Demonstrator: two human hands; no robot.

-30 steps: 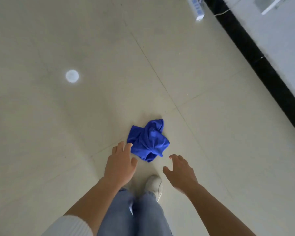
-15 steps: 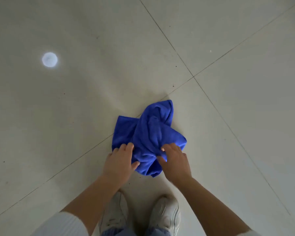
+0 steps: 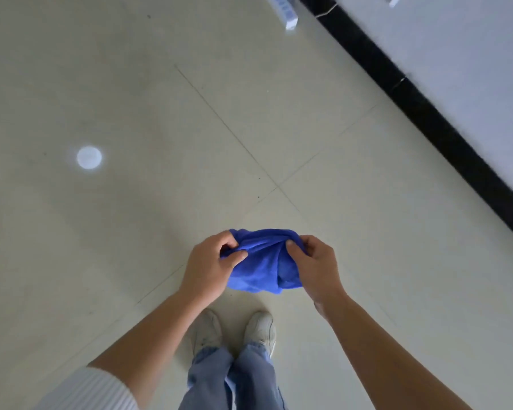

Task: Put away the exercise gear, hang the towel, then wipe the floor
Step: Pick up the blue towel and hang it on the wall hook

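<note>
A bunched blue towel (image 3: 259, 266) hangs in the air in front of me, above the pale tiled floor (image 3: 160, 128). My left hand (image 3: 209, 267) pinches its left edge between thumb and fingers. My right hand (image 3: 316, 264) grips its right edge the same way. The cloth sags between the two hands, and its lower part hides some of the floor above my white shoes (image 3: 234, 329).
A black skirting strip (image 3: 427, 113) runs diagonally along the wall at the right. A white power strip (image 3: 286, 11) lies on the floor at the top right. A round bright light reflection (image 3: 89, 157) sits on the tiles at the left.
The towel lay crumpled on the floor a second ago. Both hands reached down, took hold of it, and now it is lifted off the tiles as I stand upright.
</note>
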